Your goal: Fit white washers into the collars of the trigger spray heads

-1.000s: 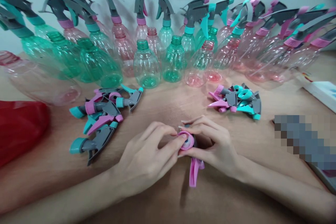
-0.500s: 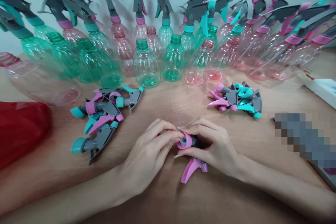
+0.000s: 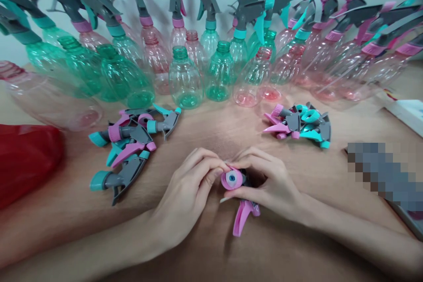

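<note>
My right hand is wrapped around a grey and pink trigger sprayer, its pink lever pointing down toward me. The sprayer's pink screw collar faces left and up at me, and a white ring with a dark blue centre shows inside it. Closed in a pinch, my left hand has its fingertips at the collar's upper left rim. Whether something small sits between those fingertips I cannot make out. To the left lies a pile of loose trigger sprayers; a smaller pile of sprayers lies to the right.
Open-necked bottles, green and pink, stand in a row beyond my hands, with several sprayer-topped bottles behind them. One pink bottle leans at the left, near a red object. A blurred-out dark object lies at the right.
The collar has turned more toward me, so its white ring now shows plainly. My left fingertips have shifted slightly from the opening to the rim. The pink lever has swung a little.
</note>
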Demonstrator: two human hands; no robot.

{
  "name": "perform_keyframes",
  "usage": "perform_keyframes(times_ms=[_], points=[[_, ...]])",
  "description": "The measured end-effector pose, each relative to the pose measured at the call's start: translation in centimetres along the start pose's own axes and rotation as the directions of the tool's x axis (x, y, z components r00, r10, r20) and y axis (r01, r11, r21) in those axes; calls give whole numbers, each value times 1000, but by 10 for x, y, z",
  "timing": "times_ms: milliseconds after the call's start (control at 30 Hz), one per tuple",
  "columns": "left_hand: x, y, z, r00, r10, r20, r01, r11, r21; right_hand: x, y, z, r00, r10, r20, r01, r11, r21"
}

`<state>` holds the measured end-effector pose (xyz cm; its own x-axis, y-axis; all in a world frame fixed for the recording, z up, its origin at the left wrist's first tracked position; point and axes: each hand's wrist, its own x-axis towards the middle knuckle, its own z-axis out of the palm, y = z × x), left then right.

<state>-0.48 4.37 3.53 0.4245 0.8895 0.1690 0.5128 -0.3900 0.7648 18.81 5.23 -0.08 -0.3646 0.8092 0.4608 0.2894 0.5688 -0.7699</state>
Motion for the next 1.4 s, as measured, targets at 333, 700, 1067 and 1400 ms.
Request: perform_keyframes(times_ms=[333,700,1067,1400], points=[[-3,3,3,984,-112,137,126,987,-98,0,-2,-1,998,-57,28,58,998,-20],[5,-1,-10,966,36,255,-62,994,94,-3,-1,1,995,-75,60,77,997,-31],[15,-6,-22,935,193,298,-226,971,80,-4,-1,1,995,-68,75,69,998,-9],[9,-10,-10,932,357,62,-361,928,88,-1,-2,2,996,-84,38,85,996,-27]])
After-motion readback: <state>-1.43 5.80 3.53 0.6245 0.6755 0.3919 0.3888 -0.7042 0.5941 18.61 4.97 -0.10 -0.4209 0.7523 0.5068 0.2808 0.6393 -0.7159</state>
